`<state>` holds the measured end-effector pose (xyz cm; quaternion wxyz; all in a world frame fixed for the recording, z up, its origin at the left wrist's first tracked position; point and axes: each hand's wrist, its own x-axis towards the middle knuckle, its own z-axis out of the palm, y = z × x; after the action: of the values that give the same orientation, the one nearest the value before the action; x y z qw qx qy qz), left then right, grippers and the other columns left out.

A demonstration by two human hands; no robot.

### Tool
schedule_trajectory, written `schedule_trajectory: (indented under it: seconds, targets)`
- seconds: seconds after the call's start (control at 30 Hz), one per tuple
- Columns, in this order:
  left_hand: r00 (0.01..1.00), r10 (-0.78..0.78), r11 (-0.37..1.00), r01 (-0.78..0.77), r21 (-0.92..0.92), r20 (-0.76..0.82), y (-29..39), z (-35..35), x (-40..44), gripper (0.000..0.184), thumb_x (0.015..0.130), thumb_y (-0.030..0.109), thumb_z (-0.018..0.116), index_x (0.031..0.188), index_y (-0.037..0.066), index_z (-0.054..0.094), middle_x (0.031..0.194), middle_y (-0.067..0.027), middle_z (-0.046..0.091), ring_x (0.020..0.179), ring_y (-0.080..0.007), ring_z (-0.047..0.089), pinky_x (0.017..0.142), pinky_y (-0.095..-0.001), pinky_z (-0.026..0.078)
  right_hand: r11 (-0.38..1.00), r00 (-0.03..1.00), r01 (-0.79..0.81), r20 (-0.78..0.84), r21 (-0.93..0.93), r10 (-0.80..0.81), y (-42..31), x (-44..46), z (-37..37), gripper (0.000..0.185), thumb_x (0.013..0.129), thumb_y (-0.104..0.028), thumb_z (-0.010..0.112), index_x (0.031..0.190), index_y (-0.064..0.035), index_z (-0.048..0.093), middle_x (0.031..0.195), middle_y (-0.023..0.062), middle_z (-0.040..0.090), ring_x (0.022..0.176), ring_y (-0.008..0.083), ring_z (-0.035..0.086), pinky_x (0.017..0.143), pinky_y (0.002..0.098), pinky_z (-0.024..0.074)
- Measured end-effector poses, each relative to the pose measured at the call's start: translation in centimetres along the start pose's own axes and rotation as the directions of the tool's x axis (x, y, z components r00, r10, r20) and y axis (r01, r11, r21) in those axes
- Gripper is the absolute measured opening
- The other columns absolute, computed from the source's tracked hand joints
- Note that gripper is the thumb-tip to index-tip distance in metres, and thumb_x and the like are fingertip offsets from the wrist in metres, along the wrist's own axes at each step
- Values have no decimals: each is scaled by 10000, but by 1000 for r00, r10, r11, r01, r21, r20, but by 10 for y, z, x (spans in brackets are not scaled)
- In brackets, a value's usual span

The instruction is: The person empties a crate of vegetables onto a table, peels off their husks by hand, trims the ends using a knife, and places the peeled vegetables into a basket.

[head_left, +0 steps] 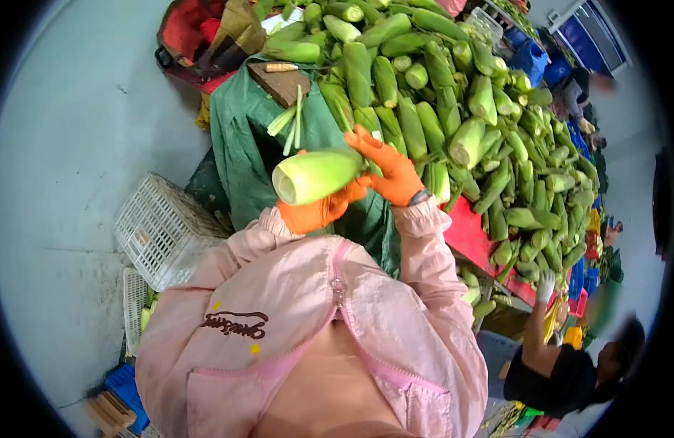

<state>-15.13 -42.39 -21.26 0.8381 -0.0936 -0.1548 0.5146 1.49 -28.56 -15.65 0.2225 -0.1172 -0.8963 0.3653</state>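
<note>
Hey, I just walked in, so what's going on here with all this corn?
Someone in orange gloves is holding one green-husked ear of corn, the left hand underneath and the right hand at its narrower end. A big pile of unpeeled corn sits in front of them, with a wooden-handled tool on a board beside it. A co-worker reaches toward the pile's edge.

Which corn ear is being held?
The pale-green ear, cut end facing left, between the orange-gloved left hand and right hand; the heaped ears lie beyond, unheld.

A red-topped table (466, 232) carries a large heap of green-husked corn (490, 146)
</note>
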Motion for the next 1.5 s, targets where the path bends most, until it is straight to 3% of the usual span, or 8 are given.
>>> schedule_trajectory:
  seconds: [0.23, 0.3, 0.37, 0.43, 0.97, 1.17, 1.37, 1.5]
  targets:
    - [835, 551, 680, -444, 584, -7, -8, -13, 5, 640, 896, 481, 532, 1365, 59, 427, 1403, -215, 426, 1217, -357, 500, 987, -442, 454, 985, 964, 165, -218, 42, -152, -79, -1, 19, 618, 709, -145, 758, 1297, -93, 572, 1236, 139, 618, 1058, 314, 622, 894, 361, 488]
    - [664, 674, -31, -414, 910, 325, -9, -35, 5, 449, 930, 393, 527, 1229, 58, 520, 1259, -162, 544, 1153, -311, 546, 986, -416, 461, 990, 978, 142, -155, -18, -143, -70, 1, 36, 555, 738, -170, 748, 1270, -117, 599, 1141, 125, 663, 950, 322, 650, 804, 362, 517]
    - [592, 722, -79, -443, 893, 358, -22, -18, 7, 304, 941, 322, 541, 1115, 74, 567, 1117, -119, 604, 1096, -273, 574, 960, -392, 477, 975, 956, 217, -193, -46, -221, -57, 4, 45, 489, 792, -215, 721, 1255, -105, 612, 1072, 153, 672, 871, 328, 652, 748, 349, 513]
    - [871, 486, 806, -478, 348, 69, -14, -12, 5, 299, 930, 338, 565, 1118, 107, 586, 1069, -85, 630, 1072, -243, 588, 935, -363, 488, 956, 927, 285, -234, -69, -293, -58, 4, 47, 435, 845, -260, 693, 1240, -93, 624, 1004, 180, 681, 793, 334, 654, 693, 336, 510]
    - [801, 587, 740, -471, 480, -120, 7, -30, -19, 356, 944, 378, 562, 1124, 75, 612, 1047, -95, 668, 979, -245, 648, 843, -379, 542, 994, 896, 34, -443, 104, 16, -39, 3, 82, 180, 896, -230, 649, 845, -82, 739, 705, 64, 666, 569, 195, 536, 533, 330, 413]
    - [796, 596, 690, -438, 576, -109, 1, -8, -29, 489, 953, 415, 528, 1283, 54, 536, 1151, -167, 635, 1068, -348, 620, 789, -453, 579, 698, 643, -70, -503, 713, 578, 63, 3, 31, 332, 904, -263, 661, 1069, 25, 653, 941, 103, 721, 844, 157, 661, 748, 290, 522]
    - [772, 626, 635, -426, 644, -107, 11, -24, -29, 486, 968, 431, 491, 1292, 70, 509, 1230, -145, 583, 1031, -295, 625, 921, -440, 514, 974, 963, 9, -263, 227, 52, -28, -2, 46, 742, 713, -212, 808, 1369, -60, 497, 1400, 85, 506, 1274, 246, 473, 1082, 372, 320]
    - [863, 484, 767, -338, 546, -146, 21, -44, -25, 416, 974, 432, 476, 1218, 101, 540, 1162, -81, 607, 1073, -231, 592, 945, -378, 480, 971, 969, 230, 77, 67, -234, -42, 4, 67, 571, 761, -277, 730, 1301, -174, 575, 1199, 130, 616, 1033, 356, 592, 890, 403, 476]
